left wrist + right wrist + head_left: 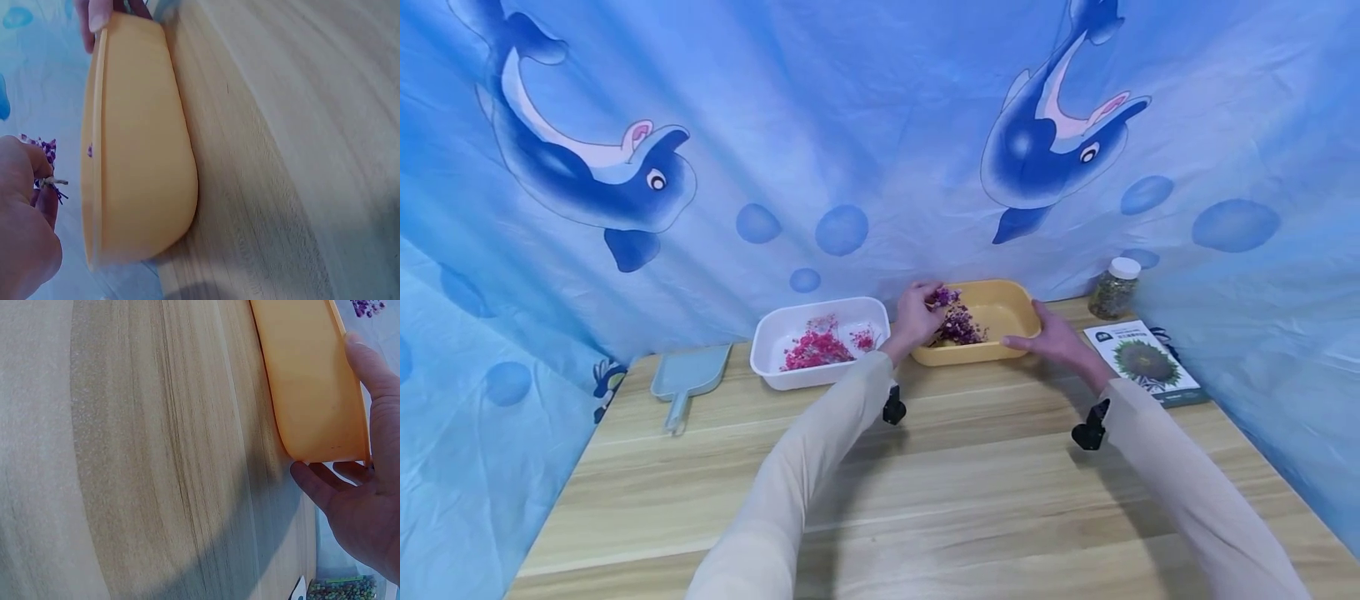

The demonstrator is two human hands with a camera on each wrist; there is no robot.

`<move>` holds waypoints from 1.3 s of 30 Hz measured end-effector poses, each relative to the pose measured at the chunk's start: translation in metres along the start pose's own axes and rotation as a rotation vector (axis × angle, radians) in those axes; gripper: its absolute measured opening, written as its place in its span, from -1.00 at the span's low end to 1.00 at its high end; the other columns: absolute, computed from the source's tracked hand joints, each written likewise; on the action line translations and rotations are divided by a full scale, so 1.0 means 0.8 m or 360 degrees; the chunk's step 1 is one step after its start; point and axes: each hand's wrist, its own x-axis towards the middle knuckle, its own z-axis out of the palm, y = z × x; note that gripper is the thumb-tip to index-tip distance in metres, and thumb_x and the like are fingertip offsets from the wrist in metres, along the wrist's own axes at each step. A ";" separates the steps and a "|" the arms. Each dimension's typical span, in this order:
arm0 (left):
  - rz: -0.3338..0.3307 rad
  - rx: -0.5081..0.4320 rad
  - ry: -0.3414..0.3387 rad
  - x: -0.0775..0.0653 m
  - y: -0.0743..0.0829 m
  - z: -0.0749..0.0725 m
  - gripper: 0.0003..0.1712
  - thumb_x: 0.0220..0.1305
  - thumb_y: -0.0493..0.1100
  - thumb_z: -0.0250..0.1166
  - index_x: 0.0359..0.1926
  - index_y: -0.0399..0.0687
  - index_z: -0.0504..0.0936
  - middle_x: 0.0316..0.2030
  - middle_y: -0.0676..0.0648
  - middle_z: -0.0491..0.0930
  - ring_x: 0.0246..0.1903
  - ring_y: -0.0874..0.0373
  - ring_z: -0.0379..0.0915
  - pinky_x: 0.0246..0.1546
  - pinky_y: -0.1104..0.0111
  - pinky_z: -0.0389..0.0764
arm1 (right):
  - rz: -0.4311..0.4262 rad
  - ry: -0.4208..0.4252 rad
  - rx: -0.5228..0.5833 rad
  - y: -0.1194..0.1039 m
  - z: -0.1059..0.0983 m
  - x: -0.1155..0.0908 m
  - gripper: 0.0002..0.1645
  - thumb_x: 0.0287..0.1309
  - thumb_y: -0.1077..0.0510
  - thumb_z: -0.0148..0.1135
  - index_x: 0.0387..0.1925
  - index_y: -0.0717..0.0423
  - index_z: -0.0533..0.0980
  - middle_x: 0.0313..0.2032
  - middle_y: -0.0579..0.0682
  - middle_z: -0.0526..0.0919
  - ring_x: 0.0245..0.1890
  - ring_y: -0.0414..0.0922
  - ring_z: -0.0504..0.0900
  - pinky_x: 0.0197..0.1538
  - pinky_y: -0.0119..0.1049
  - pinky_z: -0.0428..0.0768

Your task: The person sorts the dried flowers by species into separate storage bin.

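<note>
Head view, centre of frame: the left hand (916, 321) reached into the yellow tray (1000, 302) at its left end, fingers curled and pinched on a sprig of purple dried flowers (957, 321). The left-wrist view showed the same purple sprig (47, 149) caught between fingertips, with the tray's outer wall (140, 156) beside it. The right hand (1054, 337) steadied the tray's right end, thumb over the rim and fingers spread against the wall, as the right-wrist view (369, 506) confirmed. The tray stood on the wooden table (925, 492), just right of a white tray (775, 327) holding pink flowers (817, 348). The flowers appeared light, brittle and prone to shedding; a gentle pinch low on the stems would probably suit.
</note>
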 end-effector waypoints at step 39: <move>-0.0129 -0.0439 -0.0091 -0.006 0.006 -0.001 -0.33 0.22 -0.34 0.41 0.35 -0.22 0.45 0.23 -0.19 0.53 0.17 -0.10 0.47 0.16 0.24 0.53 | -0.0011 -0.0010 -0.0005 0.000 0.000 -0.004 0.48 0.12 -0.40 0.33 0.54 0.32 -0.36 0.43 0.55 -0.02 0.36 0.45 0.15 0.36 0.26 0.18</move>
